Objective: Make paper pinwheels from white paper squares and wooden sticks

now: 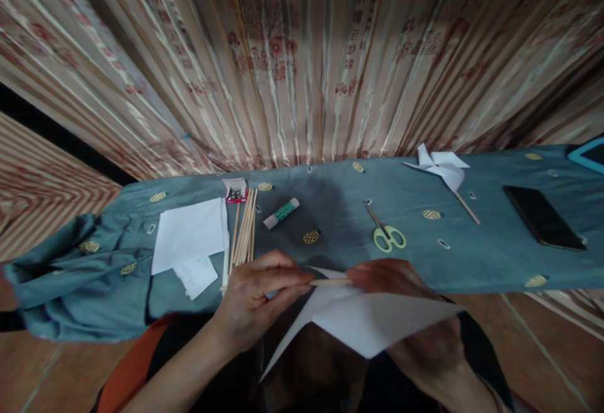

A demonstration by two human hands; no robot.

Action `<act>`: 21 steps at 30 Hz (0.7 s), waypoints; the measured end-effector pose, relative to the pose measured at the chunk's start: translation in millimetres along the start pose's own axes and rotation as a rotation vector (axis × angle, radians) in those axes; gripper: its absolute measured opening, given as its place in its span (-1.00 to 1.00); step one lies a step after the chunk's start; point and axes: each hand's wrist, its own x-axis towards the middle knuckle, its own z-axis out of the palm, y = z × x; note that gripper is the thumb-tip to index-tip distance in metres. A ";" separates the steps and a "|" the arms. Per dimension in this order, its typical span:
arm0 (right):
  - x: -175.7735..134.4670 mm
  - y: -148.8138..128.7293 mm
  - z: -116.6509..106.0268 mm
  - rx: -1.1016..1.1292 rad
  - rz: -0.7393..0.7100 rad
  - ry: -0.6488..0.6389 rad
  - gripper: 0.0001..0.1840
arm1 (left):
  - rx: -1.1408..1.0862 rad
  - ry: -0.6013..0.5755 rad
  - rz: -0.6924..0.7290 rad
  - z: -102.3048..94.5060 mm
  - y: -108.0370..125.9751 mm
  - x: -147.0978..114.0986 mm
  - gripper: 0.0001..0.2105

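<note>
Close to my body, my left hand (pixel 268 290) is closed in a pinch on a thin wooden stick (pixel 330 282). The stick lies crosswise between my two hands, against a white paper pinwheel (pixel 372 322) with folded, pointed blades. My right hand (pixel 401 287) is closed around the pinwheel and the right end of the stick; the paper covers part of its fingers. Where stick and paper meet is partly hidden, so I cannot tell whether they are fastened. Beyond my hands lie green-handled scissors (pixel 387 237) and a glue stick (pixel 282 213).
On the blue-green cloth (pixel 330 237), white paper sheets (pixel 191 233), a paper scrap (pixel 197 276), several wooden sticks (pixel 246 227) and a small box of metal pins (pixel 236 192) lie left. Another pinwheel (pixel 446 170) and a black phone (pixel 542 218) lie right. A curtain (pixel 302 67) hangs behind.
</note>
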 end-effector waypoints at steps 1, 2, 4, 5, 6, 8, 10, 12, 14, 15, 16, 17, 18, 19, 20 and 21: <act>1.2 0.0 0.8 -0.010 -0.005 0.019 -0.64 | -0.005 -0.001 -0.020 0.6 -1.1 -0.6 -0.87; 3.1 0.1 2.0 -0.021 -0.014 0.036 -0.65 | -0.012 -0.005 -0.044 1.4 -2.5 -1.1 -0.88; 7.8 1.4 5.5 -0.031 -0.023 0.064 -0.72 | -0.035 -0.012 -0.092 3.9 -6.6 -1.8 -0.89; 10.1 2.9 7.8 -0.036 -0.013 0.049 -0.76 | -0.048 -0.018 -0.114 5.7 -9.5 -2.1 -0.89; 12.3 5.2 10.4 -0.040 0.009 0.027 -0.80 | -0.062 -0.015 -0.130 7.8 -13.0 -2.5 -0.89; 16.5 11.9 16.0 -0.044 0.074 -0.044 -0.83 | -0.094 -0.009 -0.169 13.1 -22.0 -3.4 -0.87; 21.7 20.4 21.1 -0.011 0.122 -0.128 -0.82 | -0.135 0.031 -0.213 18.6 -32.5 -4.7 -0.86; 30.0 29.3 24.6 0.033 0.192 -0.239 -0.82 | -0.160 0.089 -0.271 23.2 -42.3 -6.7 -0.87; 42.2 37.5 25.8 0.065 0.287 -0.387 -0.82 | -0.170 0.065 -0.297 26.6 -49.6 -9.9 -0.86; 49.5 41.0 25.6 0.089 0.321 -0.473 -0.82 | -0.185 0.088 -0.325 28.2 -51.8 -12.4 -0.87; 57.1 44.1 25.2 0.108 0.342 -0.545 -0.81 | -0.210 0.105 -0.365 29.9 -53.0 -15.6 -0.89; 64.7 46.7 24.7 0.119 0.351 -0.610 -0.80 | -0.248 0.125 -0.410 32.2 -53.0 -19.7 -0.91; 71.8 48.8 24.6 0.124 0.351 -0.680 -0.80 | -0.291 0.133 -0.455 35.2 -51.9 -24.8 -0.93; 78.0 50.4 25.2 0.135 0.352 -0.744 -0.79 | -0.341 0.150 -0.501 39.2 -49.8 -30.9 -0.92; 83.2 51.3 26.6 0.157 0.358 -0.806 -0.79 | -0.396 0.181 -0.553 44.4 -46.7 -37.8 -0.90; 87.0 51.5 28.9 0.187 0.365 -0.869 -0.80 | -0.451 0.211 -0.615 50.6 -42.8 -45.4 -0.86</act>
